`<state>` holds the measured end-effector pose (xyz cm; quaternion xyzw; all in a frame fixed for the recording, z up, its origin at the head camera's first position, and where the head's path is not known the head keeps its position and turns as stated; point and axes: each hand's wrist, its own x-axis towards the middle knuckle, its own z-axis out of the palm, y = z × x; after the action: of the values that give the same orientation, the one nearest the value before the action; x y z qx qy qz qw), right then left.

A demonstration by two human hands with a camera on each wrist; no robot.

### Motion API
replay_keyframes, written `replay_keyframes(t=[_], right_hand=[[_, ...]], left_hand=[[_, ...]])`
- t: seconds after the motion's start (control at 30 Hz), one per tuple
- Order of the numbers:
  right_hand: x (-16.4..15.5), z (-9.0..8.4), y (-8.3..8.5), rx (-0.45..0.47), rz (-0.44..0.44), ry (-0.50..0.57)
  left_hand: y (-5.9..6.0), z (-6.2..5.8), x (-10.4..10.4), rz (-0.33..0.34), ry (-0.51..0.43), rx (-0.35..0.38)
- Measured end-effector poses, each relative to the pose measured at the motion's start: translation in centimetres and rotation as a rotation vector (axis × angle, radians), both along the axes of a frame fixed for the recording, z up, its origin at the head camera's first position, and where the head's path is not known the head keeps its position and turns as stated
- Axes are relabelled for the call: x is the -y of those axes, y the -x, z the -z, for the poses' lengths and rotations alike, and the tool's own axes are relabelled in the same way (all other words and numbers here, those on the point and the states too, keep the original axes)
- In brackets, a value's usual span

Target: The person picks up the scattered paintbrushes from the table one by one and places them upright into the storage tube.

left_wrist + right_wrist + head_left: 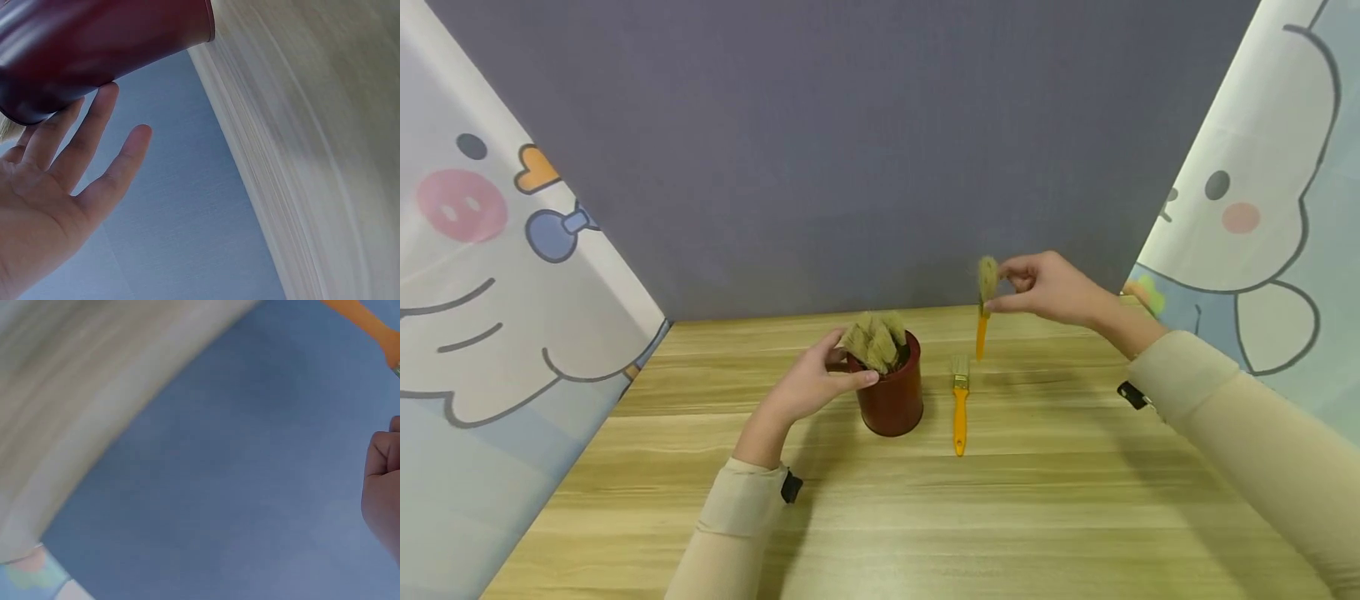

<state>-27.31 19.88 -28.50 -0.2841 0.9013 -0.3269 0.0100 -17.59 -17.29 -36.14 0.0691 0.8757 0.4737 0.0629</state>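
Observation:
A dark red can [891,404] stands upright on the wooden table, with several bristle heads [876,342] sticking up out of it. My left hand [808,379] grips the can at its left side, the thumb at the near rim. In the left wrist view, the fingers [94,125] of that hand lie against the can wall [106,44], the little finger spread away. To the right, my right hand [1048,287] pinches a paintbrush [982,329] with its bristles up and orange handle pointing down. Between can and right hand, another paintbrush [960,412] lies on the table, bristles away from me.
The light wooden table [880,517] ends at a grey-blue back panel [850,167]. Side panels with cartoon prints [482,333] flank it left and right. Each wrist carries a small black device [791,486] at the sleeve cuff.

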Motion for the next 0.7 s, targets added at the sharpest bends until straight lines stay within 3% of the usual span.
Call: replay_keyframes(t=[0.13, 0.3, 0.7], right_hand=[[1.3, -2.7, -0.9, 0.026, 0.034, 0.170], [3.2, -4.5, -1.8, 0.013, -0.010, 0.342], [6.9, -4.4, -1.8, 0.071, -0.112, 0.348]], left_hand=[[0.1, -0.1, 0.0, 0.000, 0.010, 0.000], [0.2, 0.0, 0.1, 0.000, 0.019, -0.001], [0.3, 0.2, 0.2, 0.002, -0.001, -0.009]])
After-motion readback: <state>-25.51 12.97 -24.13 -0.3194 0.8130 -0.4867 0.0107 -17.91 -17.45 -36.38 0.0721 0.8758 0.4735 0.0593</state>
